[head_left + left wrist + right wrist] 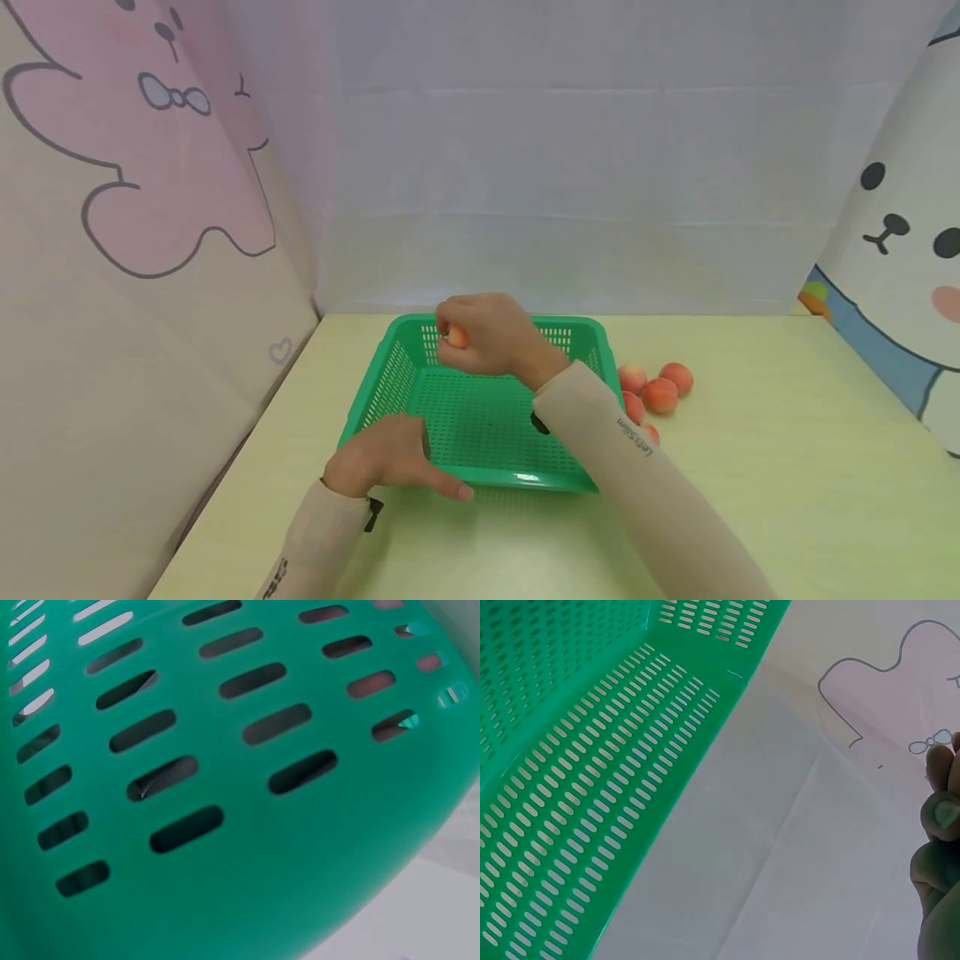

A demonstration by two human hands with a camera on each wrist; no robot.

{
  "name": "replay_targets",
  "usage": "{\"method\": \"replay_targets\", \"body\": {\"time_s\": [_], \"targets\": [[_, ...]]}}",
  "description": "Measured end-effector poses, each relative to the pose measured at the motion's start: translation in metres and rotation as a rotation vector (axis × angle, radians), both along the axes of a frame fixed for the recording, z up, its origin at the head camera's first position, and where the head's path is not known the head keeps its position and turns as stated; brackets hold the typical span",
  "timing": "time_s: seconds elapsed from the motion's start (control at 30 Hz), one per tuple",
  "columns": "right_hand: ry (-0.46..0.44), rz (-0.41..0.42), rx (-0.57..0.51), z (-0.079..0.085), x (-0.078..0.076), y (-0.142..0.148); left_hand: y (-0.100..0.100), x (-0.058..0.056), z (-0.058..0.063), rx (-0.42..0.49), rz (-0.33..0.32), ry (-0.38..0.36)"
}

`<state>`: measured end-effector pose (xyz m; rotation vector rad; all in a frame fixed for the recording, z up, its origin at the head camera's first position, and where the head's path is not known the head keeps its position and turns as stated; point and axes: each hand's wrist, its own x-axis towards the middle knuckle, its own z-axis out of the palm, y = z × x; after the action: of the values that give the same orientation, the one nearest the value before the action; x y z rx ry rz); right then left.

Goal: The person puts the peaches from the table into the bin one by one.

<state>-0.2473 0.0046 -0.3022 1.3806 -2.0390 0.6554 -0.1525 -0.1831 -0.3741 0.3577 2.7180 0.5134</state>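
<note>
My right hand (487, 333), raised over the far part of a green plastic basket (487, 477), holds a peach (457, 336) in curled fingers; only a small part of the fruit shows. In the right wrist view this hand (941, 840) appears at the right edge, with the peach hidden. My left hand (382, 454) grips the basket's near left corner, thumb stretched across the front rim and the other fingers mostly out of sight. The basket's slotted wall (247, 817) fills most of the left wrist view, with skin-coloured patches behind some slots.
Several peaches (660, 396) lie on the pale table (780, 467) just right of the basket, partly covered by my right sleeve (637, 467). A white curtain (570, 183) hangs behind the table, and printed cloths stand at both sides.
</note>
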Motion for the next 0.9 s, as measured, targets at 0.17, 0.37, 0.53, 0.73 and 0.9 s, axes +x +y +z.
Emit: {"method": "replay_targets", "body": {"time_s": [0.17,0.37,0.53,0.73,0.9], "targets": [[-0.036,0.022,-0.025,-0.005,-0.006,-0.007,-0.001,0.000,0.001,0.012,0.008,-0.003],[-0.088,0.019,-0.022,-0.011,-0.011,-0.019,-0.001,0.002,0.001,0.019,0.015,-0.022],[-0.087,0.005,-0.021,-0.012,-0.016,-0.030,-0.002,0.002,0.001,0.022,0.004,-0.018],[-0.155,-0.009,-0.011,-0.013,-0.020,-0.043,-0.002,0.001,0.000,0.032,-0.007,-0.013],[-0.297,-0.043,0.032,-0.022,-0.025,-0.050,-0.001,0.000,-0.002,0.009,-0.006,-0.016]]}}
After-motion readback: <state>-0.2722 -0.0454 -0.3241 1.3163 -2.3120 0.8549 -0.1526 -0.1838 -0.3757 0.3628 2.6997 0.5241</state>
